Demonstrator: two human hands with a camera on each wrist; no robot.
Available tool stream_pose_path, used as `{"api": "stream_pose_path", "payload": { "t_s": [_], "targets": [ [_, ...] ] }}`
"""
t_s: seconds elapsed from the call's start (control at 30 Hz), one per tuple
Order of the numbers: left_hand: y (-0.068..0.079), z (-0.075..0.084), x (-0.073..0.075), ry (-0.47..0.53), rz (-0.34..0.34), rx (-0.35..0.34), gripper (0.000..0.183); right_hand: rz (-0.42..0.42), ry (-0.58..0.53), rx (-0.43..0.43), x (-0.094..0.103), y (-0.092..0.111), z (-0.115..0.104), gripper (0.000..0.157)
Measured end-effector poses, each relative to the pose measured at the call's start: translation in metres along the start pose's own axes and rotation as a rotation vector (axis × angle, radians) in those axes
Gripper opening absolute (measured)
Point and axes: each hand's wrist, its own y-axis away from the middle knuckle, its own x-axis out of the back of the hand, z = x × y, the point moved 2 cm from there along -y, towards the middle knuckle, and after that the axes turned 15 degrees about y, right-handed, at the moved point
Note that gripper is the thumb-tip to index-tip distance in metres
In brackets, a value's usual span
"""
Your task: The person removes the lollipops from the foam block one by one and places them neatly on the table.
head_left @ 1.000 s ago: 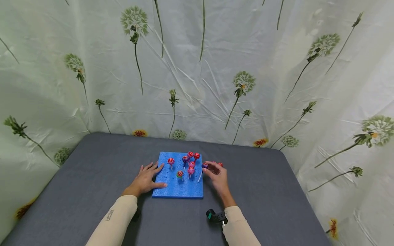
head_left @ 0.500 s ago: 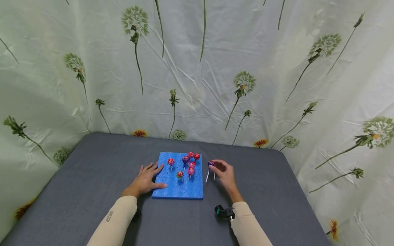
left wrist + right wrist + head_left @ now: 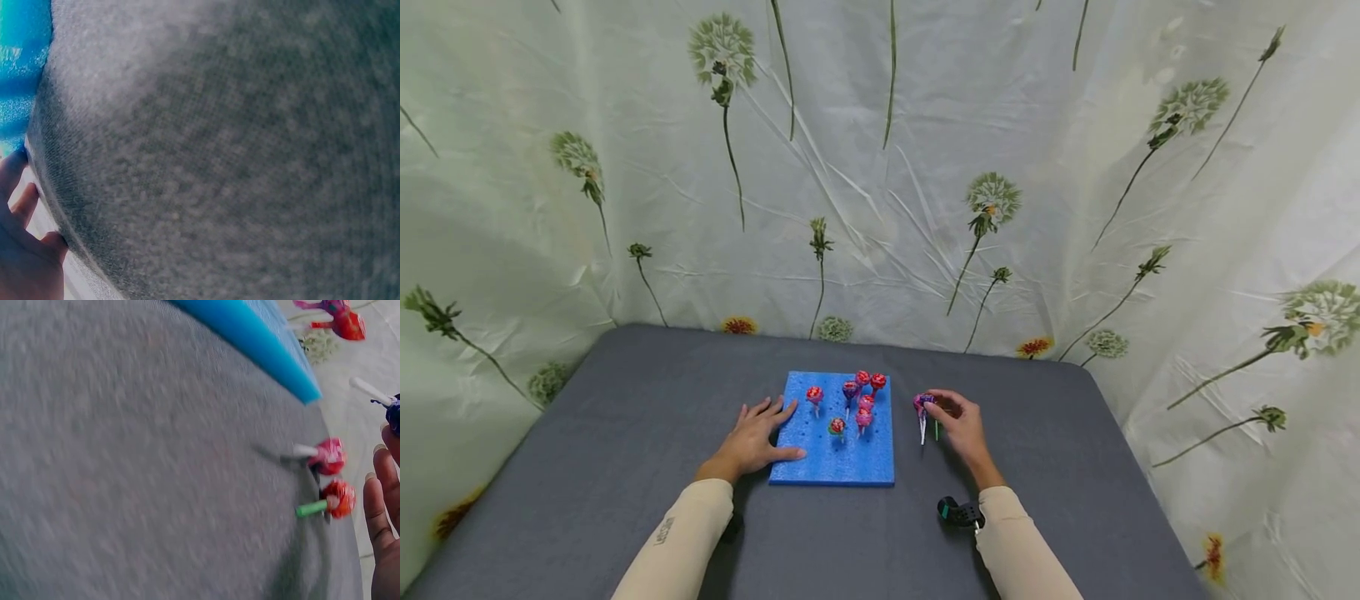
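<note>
A blue foam board [image 3: 857, 468] lies on the table with several wrapped lollipops upright in its holes. My left hand [image 3: 752, 440] rests, fingers spread, on the board's left edge. To the right of the board, my right hand [image 3: 961, 427] pinches a purple lollipop [image 3: 394, 417] by its wrapped head, its white stick free. Close by, a pink lollipop [image 3: 329, 456] with a white stick and a red lollipop [image 3: 340, 499] with a green stick are on the table; in the head view the fingers partly hide them.
Small holes dot the board's surface around a red-and-green lollipop [image 3: 837, 427] and a red-and-pink one [image 3: 815, 395]. A dark grey cloth [image 3: 647, 417] covers the table. Behind it hangs a pale curtain [image 3: 880, 208] printed with dandelions.
My right hand has moved right, from the board's right edge to beside the loose lollipops, carrying the purple lollipop. My left hand has stayed in place on the board.
</note>
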Motion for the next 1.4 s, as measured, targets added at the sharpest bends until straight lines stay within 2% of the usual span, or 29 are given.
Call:
{"api": "stream_pose_path", "payload": {
  "t_s": [0.07,0.23,0.4,0.5,0.77,0.97,1.2,1.4],
  "targets": [
    [0.000,0.000,0.000,0.002,-0.005,0.003,0.099,0.007,-0.001,0.000,0.004,-0.001,0.000,0.021],
    [0.000,-0.001,-0.001,-0.005,-0.008,0.015,0.099,0.011,0.047,0.009,0.017,0.003,-0.015,0.020],
    [0.000,-0.001,0.000,-0.005,-0.009,0.015,0.099,0.006,0.089,-0.036,0.025,0.003,-0.023,0.021],
    [0.000,0.000,0.000,0.000,-0.009,0.007,0.098,0.010,0.112,-0.039,0.028,0.000,-0.018,0.023],
    [0.000,0.002,0.002,0.008,-0.016,0.011,0.098,0.032,0.159,-0.118,0.031,-0.013,0.027,0.028],
    [0.000,0.001,0.000,0.006,-0.013,0.008,0.098,0.034,0.209,-0.130,0.034,-0.015,0.035,0.026],
    [0.000,-0.002,0.002,0.013,0.009,-0.016,0.098,0.020,0.195,-0.147,0.032,-0.017,0.043,0.024],
    [0.000,-0.003,-0.001,0.015,0.005,-0.006,0.098,0.012,0.224,-0.157,0.031,-0.018,0.047,0.023]
  ]
}}
